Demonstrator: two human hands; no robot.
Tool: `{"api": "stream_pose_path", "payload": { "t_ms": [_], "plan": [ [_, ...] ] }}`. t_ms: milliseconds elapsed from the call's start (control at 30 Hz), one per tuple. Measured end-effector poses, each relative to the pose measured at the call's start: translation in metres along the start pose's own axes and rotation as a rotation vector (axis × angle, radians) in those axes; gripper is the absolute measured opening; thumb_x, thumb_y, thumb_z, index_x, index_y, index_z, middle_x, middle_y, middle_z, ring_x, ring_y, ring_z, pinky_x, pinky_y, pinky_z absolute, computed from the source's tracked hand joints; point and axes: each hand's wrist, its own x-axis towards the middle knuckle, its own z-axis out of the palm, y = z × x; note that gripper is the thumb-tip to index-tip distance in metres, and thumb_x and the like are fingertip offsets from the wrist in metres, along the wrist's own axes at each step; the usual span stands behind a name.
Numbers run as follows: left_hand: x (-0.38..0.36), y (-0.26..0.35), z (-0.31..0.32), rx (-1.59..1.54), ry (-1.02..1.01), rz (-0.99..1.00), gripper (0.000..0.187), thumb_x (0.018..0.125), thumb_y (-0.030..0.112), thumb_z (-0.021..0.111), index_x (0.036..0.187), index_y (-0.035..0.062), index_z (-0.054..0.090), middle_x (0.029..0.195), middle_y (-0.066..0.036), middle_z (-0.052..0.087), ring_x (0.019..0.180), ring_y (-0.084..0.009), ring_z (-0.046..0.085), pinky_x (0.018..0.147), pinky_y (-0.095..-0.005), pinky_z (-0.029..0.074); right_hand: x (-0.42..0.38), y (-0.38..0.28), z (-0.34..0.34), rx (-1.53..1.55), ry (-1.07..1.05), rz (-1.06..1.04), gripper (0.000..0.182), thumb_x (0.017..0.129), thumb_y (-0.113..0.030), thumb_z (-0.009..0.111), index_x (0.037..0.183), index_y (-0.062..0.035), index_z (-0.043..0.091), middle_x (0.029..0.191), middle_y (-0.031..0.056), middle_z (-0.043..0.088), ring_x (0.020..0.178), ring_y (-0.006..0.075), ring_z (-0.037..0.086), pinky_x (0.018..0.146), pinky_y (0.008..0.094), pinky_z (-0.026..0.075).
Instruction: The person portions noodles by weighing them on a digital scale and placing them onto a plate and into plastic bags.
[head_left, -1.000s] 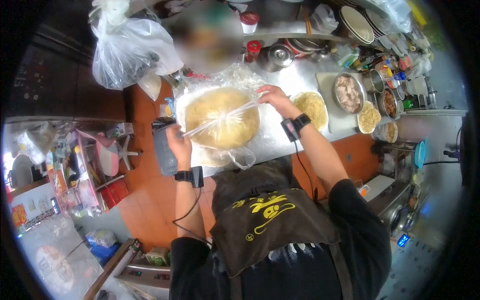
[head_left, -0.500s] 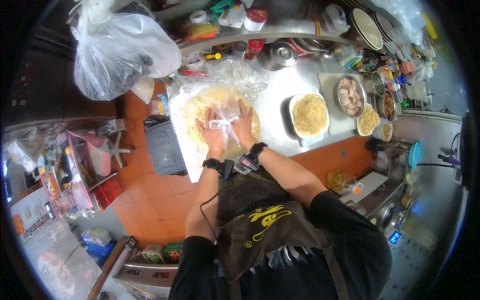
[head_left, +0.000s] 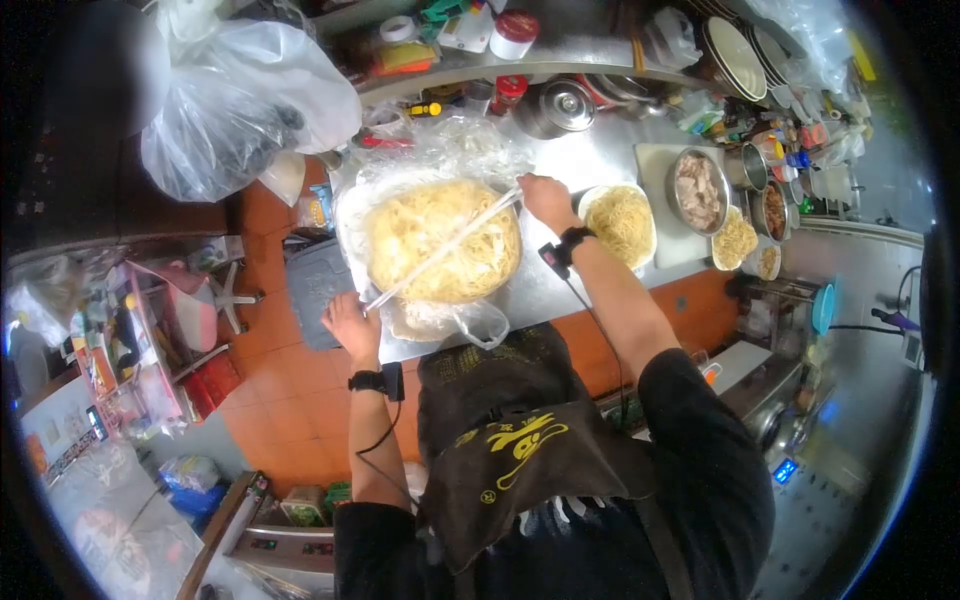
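A large clear plastic bag (head_left: 440, 300) of pale noodles (head_left: 430, 215) lies spread on the steel counter. Its rim is pulled taut in a whitish band running diagonally across the noodles. At the band's lower left end my left hand (head_left: 350, 325) is closed on the plastic. My right hand (head_left: 548, 205) grips the other end, at the upper right, with its fingers bent round it. One bag handle hangs as a loose loop at the counter's front edge. To the right of my right hand sits a white tray of noodles (head_left: 618, 222).
Beyond the tray, a cutting board (head_left: 655, 170) carries a steel bowl of raw meat (head_left: 698, 190). A lidded pot (head_left: 565, 108) stands at the back. A big plastic bag (head_left: 250, 110) hangs at upper left. A dark grey bin (head_left: 318, 295) is beside the counter.
My hands were together, pressing on the bag around its bunched knot. Now they are far apart, the knot is undone, and the bag's rim is stretched between them.
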Motion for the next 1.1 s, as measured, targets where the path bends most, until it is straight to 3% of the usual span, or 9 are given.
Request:
{"api": "stream_pose_path", "payload": {
  "t_ms": [167,300,433,533,600,667,833,1000,1100],
  "plan": [
    [0.016,0.001,-0.020,-0.160,0.091,-0.067,0.019,0.072,0.004,0.067,0.090,0.0082,0.061,0.089,-0.009,0.062,0.088,-0.0316,0.059,0.087,-0.0440,0.043,-0.002,-0.011,-0.013,0.213,0.073,0.110,0.026,0.098,-0.015,0.047,0.104,-0.0044,0.069,0.088,0.0182,0.073,0.088,0.0309,0.071,0.077,0.0429,0.057],
    [0.056,0.074,-0.092,-0.345,0.333,0.070,0.020,0.071,0.000,0.066,0.089,0.0071,0.060,0.090,-0.010,0.063,0.088,-0.0340,0.059,0.081,-0.0426,0.045,-0.039,-0.040,-0.081,2.024,-0.234,0.020,0.041,0.093,-0.004,0.039,0.129,0.0048,0.057,0.080,0.0067,0.062,0.082,0.0200,0.063,0.080,0.0339,0.054],
    [0.101,0.181,-0.133,-0.436,0.197,0.273,0.023,0.070,-0.004,0.063,0.091,0.0050,0.061,0.096,-0.013,0.063,0.092,-0.0363,0.058,0.082,-0.0432,0.044,-0.084,-0.158,-0.116,0.633,-0.321,-0.563,0.025,0.088,-0.013,0.058,0.107,0.0005,0.067,0.099,0.0126,0.070,0.077,0.0224,0.064,0.070,0.0375,0.051],
    [0.113,0.205,-0.126,-0.542,-0.085,0.306,0.034,0.069,-0.008,0.057,0.101,0.0033,0.062,0.099,-0.011,0.062,0.098,-0.0328,0.059,0.086,-0.0429,0.045,-0.083,-0.167,-0.122,0.584,-0.282,-0.485,0.017,0.094,-0.012,0.054,0.097,0.0007,0.065,0.091,0.0132,0.070,0.078,0.0231,0.064,0.073,0.0394,0.051],
    [0.110,0.183,-0.120,-1.659,-0.735,-0.146,0.047,0.068,-0.011,0.053,0.113,0.0018,0.061,0.102,-0.006,0.063,0.101,-0.0260,0.060,0.089,-0.0401,0.046,-0.072,-0.151,-0.130,1.202,-0.465,-0.267,0.019,0.099,-0.012,0.048,0.095,-0.0008,0.063,0.081,0.0104,0.069,0.075,0.0206,0.064,0.069,0.0388,0.050],
    [0.094,0.135,-0.036,-1.254,-0.847,0.010,0.046,0.077,-0.006,0.054,0.122,-0.0003,0.060,0.111,-0.006,0.065,0.095,-0.0144,0.059,0.083,-0.0281,0.048,-0.068,-0.136,-0.132,1.391,-0.524,-0.231,0.023,0.102,-0.012,0.042,0.096,-0.0025,0.062,0.083,0.0087,0.070,0.073,0.0164,0.062,0.065,0.0327,0.048],
    [0.083,0.138,0.017,-1.119,-0.477,-0.123,0.019,0.096,0.001,0.053,0.110,-0.0007,0.066,0.094,-0.006,0.068,0.078,-0.0134,0.060,0.073,-0.0299,0.049,-0.061,-0.125,-0.113,1.765,-0.357,0.195,0.022,0.100,-0.014,0.046,0.107,-0.0078,0.066,0.098,0.0061,0.069,0.070,0.0085,0.048,0.065,0.0238,0.043],
    [0.071,0.147,0.015,-0.649,-0.539,0.352,0.023,0.097,0.002,0.044,0.109,-0.0058,0.062,0.098,-0.015,0.066,0.087,-0.0215,0.058,0.081,-0.0385,0.049,-0.062,-0.174,-0.112,1.064,0.204,-0.397,0.038,0.098,-0.011,0.047,0.136,-0.0083,0.050,0.127,0.0118,0.063,0.108,0.0206,0.058,0.095,0.0341,0.046],
    [0.072,0.146,0.009,-0.766,-0.497,0.230,0.022,0.099,0.010,0.047,0.104,-0.0028,0.064,0.092,-0.017,0.066,0.084,-0.0227,0.059,0.078,-0.0387,0.049,-0.054,-0.162,-0.098,1.244,-0.162,-0.300,0.067,0.094,-0.008,0.050,0.157,-0.0084,0.027,0.140,0.0146,0.057,0.132,0.0268,0.052,0.112,0.0376,0.039]
  ]
}}
